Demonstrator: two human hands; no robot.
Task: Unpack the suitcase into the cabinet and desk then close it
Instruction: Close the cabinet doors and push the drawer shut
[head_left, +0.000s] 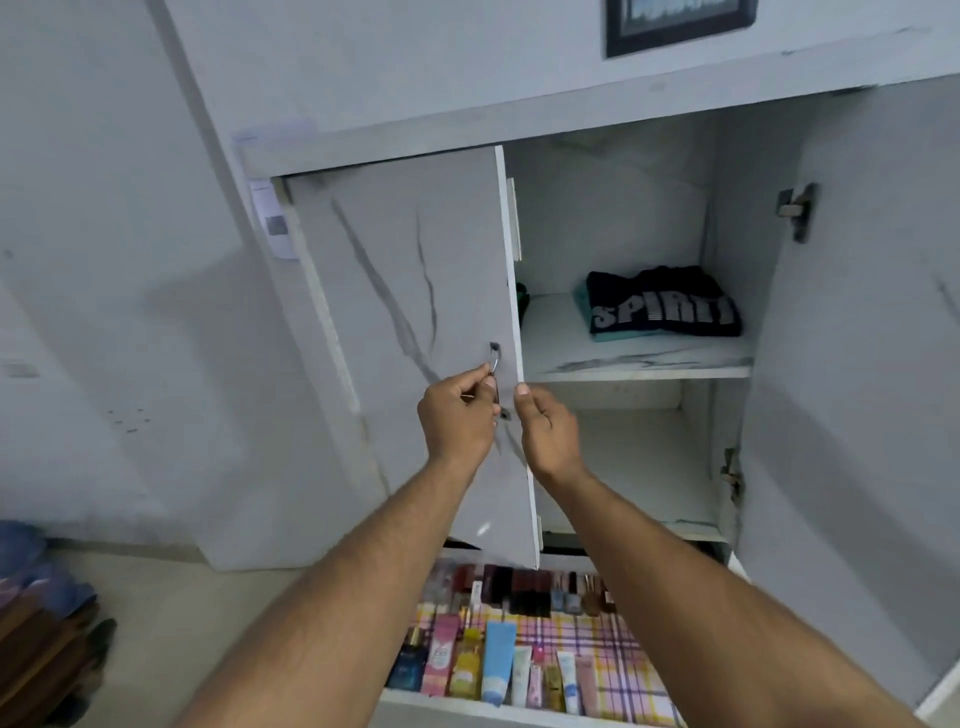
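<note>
Two hands meet at the left door (415, 291): the left hand (457, 415) pinches its handle (494, 364), the right hand (545, 428) rests loosely curled fingers on its edge. Folded clothes (662, 304) lie on the shelf (639, 358), up right of both.

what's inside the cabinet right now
On the upper shelf lie folded clothes. The lower shelf shows nothing. The left door hides the left half.

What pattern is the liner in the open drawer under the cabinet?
The drawer liner is a plaid check of pink, yellow and purple lines on white, seen in the head view.
</note>
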